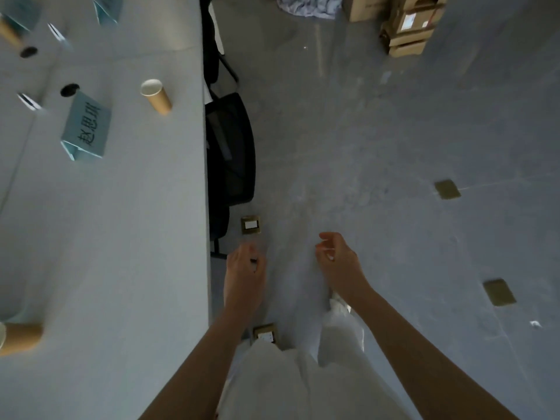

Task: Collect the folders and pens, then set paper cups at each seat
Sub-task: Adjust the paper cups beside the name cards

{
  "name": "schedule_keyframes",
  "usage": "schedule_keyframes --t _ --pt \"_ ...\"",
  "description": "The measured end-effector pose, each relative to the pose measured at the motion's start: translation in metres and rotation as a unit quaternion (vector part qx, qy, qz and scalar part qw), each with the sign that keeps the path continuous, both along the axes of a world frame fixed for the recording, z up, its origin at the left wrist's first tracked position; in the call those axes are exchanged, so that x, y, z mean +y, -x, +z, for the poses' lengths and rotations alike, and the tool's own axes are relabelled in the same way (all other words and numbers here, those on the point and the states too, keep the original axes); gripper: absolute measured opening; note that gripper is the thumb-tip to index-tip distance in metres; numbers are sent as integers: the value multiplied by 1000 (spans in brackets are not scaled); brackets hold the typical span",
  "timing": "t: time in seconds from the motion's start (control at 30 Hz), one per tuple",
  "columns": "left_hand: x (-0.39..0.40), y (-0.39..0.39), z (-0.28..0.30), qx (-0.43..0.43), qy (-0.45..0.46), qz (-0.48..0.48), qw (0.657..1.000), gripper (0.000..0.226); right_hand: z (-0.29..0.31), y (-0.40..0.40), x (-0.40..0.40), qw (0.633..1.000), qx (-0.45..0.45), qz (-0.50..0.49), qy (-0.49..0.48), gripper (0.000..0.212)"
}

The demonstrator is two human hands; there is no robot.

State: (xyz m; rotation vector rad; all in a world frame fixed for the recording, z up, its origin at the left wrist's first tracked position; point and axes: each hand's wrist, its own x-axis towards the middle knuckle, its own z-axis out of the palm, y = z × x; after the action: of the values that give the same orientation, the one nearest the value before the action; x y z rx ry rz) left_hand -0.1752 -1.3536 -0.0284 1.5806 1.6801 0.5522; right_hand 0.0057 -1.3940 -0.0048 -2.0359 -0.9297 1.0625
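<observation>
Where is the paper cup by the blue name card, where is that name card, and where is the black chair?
paper cup (157,97): head view, on its brown side.
blue name card (86,125): head view, on its printed face.
black chair (230,147): head view, on its backrest.

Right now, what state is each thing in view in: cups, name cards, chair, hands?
Brown paper cup near the table edge: upright, looks empty.
Brown paper cup at the lower left: on the table, partly cut off.
Blue folded name card: standing on the table.
Black mesh chair: tucked against the table.
Left hand: fingers curled, contents unclear.
Right hand: loosely curled, holding nothing.
</observation>
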Motion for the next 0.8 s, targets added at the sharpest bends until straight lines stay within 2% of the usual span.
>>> schedule_keyframes --t 0.13,0.27,0.37,0.5,0.63,0.8 --pt "43 -44 -6 5 20 39 999 15 -13 -53 56 999 10 40 18 32" --pt "96 -92 1 63 -8 65 996 27 -10 -110 129 995 3 97 24 33" --pt "139 -129 11 41 -15 120 992 28 0 -139 197 988 -23 155 8 31" --pt "186 -154 17 21 -20 176 984 29 7 -150 267 973 -26 228 -5 26" --pt "221 -155 10 26 -16 227 973 31 9 -147 321 956 -27 292 -20 30" --pt "298 -130 -13 21 5 329 944 34 0 -116 429 922 -29 385 -26 39"
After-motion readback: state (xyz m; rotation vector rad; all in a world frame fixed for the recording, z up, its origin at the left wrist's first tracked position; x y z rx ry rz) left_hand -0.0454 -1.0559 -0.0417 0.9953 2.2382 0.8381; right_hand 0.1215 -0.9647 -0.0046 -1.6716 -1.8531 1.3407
